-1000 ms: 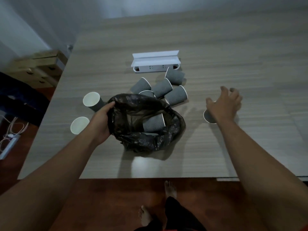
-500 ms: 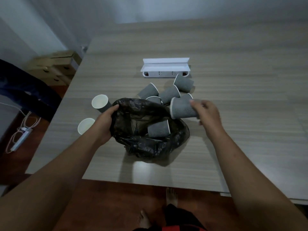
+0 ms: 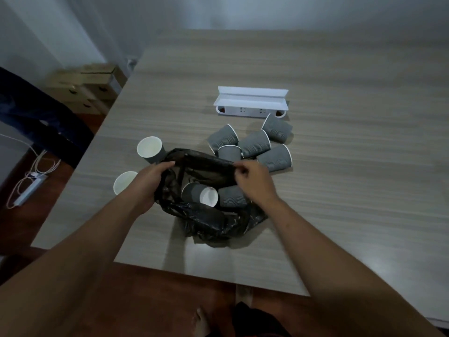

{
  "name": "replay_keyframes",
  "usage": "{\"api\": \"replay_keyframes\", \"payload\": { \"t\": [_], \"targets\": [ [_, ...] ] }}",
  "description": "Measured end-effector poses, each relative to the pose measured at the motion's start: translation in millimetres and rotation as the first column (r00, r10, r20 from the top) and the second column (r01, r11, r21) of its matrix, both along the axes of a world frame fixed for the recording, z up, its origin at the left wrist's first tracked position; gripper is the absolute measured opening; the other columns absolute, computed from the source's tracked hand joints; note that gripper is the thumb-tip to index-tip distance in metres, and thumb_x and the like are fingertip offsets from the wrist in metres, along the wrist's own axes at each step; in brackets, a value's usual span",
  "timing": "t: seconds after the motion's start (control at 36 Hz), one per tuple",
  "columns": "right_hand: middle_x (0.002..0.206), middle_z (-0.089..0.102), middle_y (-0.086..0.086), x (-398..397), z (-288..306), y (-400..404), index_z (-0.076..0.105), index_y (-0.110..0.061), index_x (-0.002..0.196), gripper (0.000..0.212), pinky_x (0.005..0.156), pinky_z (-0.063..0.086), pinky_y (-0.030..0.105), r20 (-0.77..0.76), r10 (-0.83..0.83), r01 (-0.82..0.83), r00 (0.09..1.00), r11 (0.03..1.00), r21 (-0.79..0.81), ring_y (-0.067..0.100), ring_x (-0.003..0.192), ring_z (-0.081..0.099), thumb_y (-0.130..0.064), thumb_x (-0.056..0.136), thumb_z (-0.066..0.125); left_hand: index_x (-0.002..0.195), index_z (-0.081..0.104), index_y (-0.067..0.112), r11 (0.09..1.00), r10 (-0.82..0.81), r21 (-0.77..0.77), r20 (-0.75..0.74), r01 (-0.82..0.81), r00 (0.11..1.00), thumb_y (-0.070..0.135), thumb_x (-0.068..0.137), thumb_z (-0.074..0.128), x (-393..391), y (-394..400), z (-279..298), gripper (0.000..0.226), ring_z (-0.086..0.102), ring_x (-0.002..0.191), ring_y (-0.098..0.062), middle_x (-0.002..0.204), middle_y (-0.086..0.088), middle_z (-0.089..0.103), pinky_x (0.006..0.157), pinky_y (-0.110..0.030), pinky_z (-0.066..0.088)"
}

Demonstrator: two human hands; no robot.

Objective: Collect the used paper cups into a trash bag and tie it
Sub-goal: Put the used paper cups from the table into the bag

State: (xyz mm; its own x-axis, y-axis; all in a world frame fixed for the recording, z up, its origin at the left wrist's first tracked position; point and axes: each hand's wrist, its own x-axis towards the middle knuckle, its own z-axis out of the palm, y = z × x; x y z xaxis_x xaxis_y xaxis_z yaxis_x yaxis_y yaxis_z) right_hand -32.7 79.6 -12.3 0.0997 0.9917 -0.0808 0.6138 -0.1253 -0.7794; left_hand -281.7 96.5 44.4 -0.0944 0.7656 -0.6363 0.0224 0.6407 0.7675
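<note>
A black trash bag [image 3: 209,222] lies open on the wooden table [image 3: 340,166]. Two grey ribbed paper cups rest inside it: one [image 3: 201,194] showing its white mouth, another [image 3: 230,197] beside it. My left hand [image 3: 148,183] grips the bag's left rim. My right hand [image 3: 252,181] pinches the bag's far rim. Several grey cups [image 3: 255,144] lie on their sides just behind the bag. Two more cups stand to the left, one [image 3: 150,149] near the bag and one [image 3: 124,182] partly hidden by my left wrist.
A white power strip box [image 3: 251,102] sits behind the cups. The table's near edge runs below the bag. Cardboard boxes [image 3: 85,86], a dark chair [image 3: 41,120] and a floor power strip with cables [image 3: 29,188] are at left. My bare foot [image 3: 201,322] shows below.
My right hand picked up a cup from the right of the table, carried it over the bag and dropped it in. That hand now holds the bag's far rim.
</note>
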Motion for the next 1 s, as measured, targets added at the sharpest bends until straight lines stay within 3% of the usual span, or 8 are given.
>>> {"api": "replay_keyframes", "payload": {
  "t": [0.11,0.31,0.42,0.5,0.58,0.67,0.78,1.0],
  "targets": [
    [0.119,0.06,0.014,62.2,-6.6,33.4,0.063,-0.012,0.121,0.047,0.094,0.044,0.039,0.265,-0.107,0.097,0.958,0.994,0.049,0.035,0.113,0.051,-0.011,0.074,0.063,0.118,0.069,0.013,0.999,-0.02,0.031,0.002,0.02,1.0,0.028,0.089,0.064,-3.6,3.6,-5.3,0.034,0.07,0.098,-0.031,0.109,-0.014,0.074,0.09,-0.044,0.054],
    [0.138,0.041,0.009,116.1,-36.8,61.0,0.042,-0.021,0.139,0.077,0.107,0.027,0.055,0.748,0.291,-0.169,0.597,0.957,-0.237,0.035,0.127,0.036,-0.023,0.069,0.073,0.081,0.063,0.011,0.997,-0.064,0.041,0.023,0.063,0.998,0.03,0.091,0.062,-0.8,10.0,-11.2,0.021,0.055,0.052,-0.02,0.052,-0.001,0.058,0.051,-0.021,0.046],
    [0.131,0.044,0.013,117.5,-45.6,61.9,0.047,-0.018,0.134,0.069,0.103,0.031,0.054,0.816,0.253,-0.167,0.519,0.967,-0.194,0.036,0.119,0.04,-0.02,0.07,0.072,0.104,0.068,0.006,0.997,-0.066,0.047,0.028,0.065,0.997,0.041,0.081,0.069,0.8,9.6,-8.6,0.042,0.064,0.094,-0.039,0.099,-0.024,0.067,0.094,-0.043,0.052],
    [0.127,0.046,0.014,113.7,-46.8,56.9,0.052,-0.014,0.124,0.061,0.102,0.033,0.051,0.806,0.197,-0.107,0.559,0.98,-0.165,0.036,0.116,0.043,-0.028,0.068,0.074,0.117,0.069,0.01,0.998,-0.06,0.039,0.024,0.059,0.998,0.035,0.092,0.062,3.4,9.3,-9.3,0.036,0.069,0.104,-0.028,0.112,-0.013,0.073,0.098,-0.043,0.052],
    [0.116,0.051,0.014,101.8,-36.6,42.6,0.057,-0.012,0.113,0.065,0.093,0.042,0.046,0.692,0.041,0.042,0.721,0.994,-0.103,0.036,0.108,0.049,-0.05,0.064,0.075,0.1,0.071,0.008,0.995,-0.093,0.03,0.056,0.092,0.994,0.032,0.096,0.057,5.5,7.6,-5.3,0.028,0.073,0.074,-0.014,0.078,-0.002,0.077,0.074,-0.028,0.056],
    [0.118,0.052,0.013,79.8,-12.8,24.2,0.055,-0.012,0.121,0.074,0.09,0.046,0.041,0.337,-0.201,0.215,0.92,0.977,-0.005,0.035,0.111,0.053,-0.051,0.063,0.079,0.111,0.072,0.012,0.995,-0.096,0.02,0.05,0.095,0.994,0.033,0.094,0.059,0.0,7.3,0.1,0.03,0.074,0.085,-0.019,0.093,-0.005,0.078,0.087,-0.035,0.055],
    [0.114,0.059,0.001,32.8,28.9,-0.7,0.051,-0.017,0.123,0.073,0.086,0.046,0.028,-0.069,-0.162,0.161,0.984,0.987,-0.025,0.016,0.102,0.058,-0.04,0.063,0.086,0.106,0.073,0.016,0.994,-0.109,0.014,0.05,0.108,0.993,0.035,0.093,0.061,-7.6,7.2,3.0,0.026,0.074,0.087,-0.02,0.101,-0.01,0.077,0.084,-0.036,0.057],
    [0.118,0.051,0.003,-74.4,49.4,-27.9,0.06,-0.022,0.121,0.066,0.094,0.047,0.037,0.277,0.288,-0.251,0.917,0.954,-0.164,0.026,0.113,0.054,-0.058,0.067,0.071,0.113,0.071,0.013,0.985,-0.174,0.019,0.07,0.173,0.982,0.03,0.094,0.057,-22.9,-1.4,13.7,0.029,0.074,0.091,-0.026,0.103,-0.011,0.076,0.092,-0.046,0.055]
  ]
}}
